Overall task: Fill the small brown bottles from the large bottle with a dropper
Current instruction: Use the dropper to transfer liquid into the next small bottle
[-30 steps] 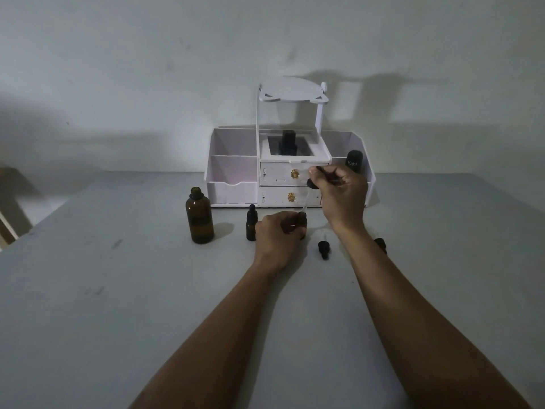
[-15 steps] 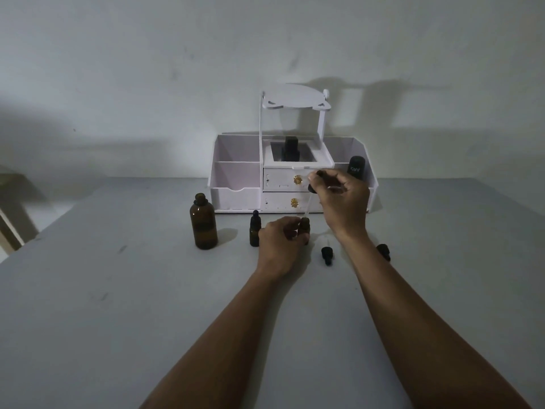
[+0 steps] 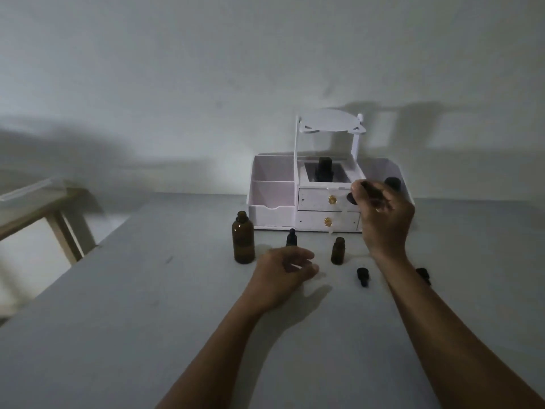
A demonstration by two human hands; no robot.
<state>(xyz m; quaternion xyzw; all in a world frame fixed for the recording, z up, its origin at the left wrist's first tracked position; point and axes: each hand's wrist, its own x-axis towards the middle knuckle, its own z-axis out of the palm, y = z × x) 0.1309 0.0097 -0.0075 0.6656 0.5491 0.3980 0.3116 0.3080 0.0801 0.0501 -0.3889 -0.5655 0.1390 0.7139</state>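
The large brown bottle (image 3: 243, 241) stands open, left of centre on the grey table (image 3: 147, 305). A small capped brown bottle (image 3: 291, 238) stands just right of it, partly behind my left hand (image 3: 284, 268), which hovers with loosely curled fingers and holds nothing. An uncapped small brown bottle (image 3: 338, 251) stands free between my hands. My right hand (image 3: 383, 215) pinches the dropper (image 3: 351, 199) by its black bulb; its clear glass tube hangs above that open small bottle.
A white organiser (image 3: 272, 202) with two drawers stands against the wall, with a dark bottle (image 3: 323, 169) in its top tray and another (image 3: 392, 183) at its right end. Two black dropper caps (image 3: 363, 276) (image 3: 423, 274) lie on the table. A wooden frame (image 3: 59, 219) stands at far left.
My left hand has let go of the uncapped small bottle and drawn back to the left. My right hand has lifted the dropper out of that bottle's neck.
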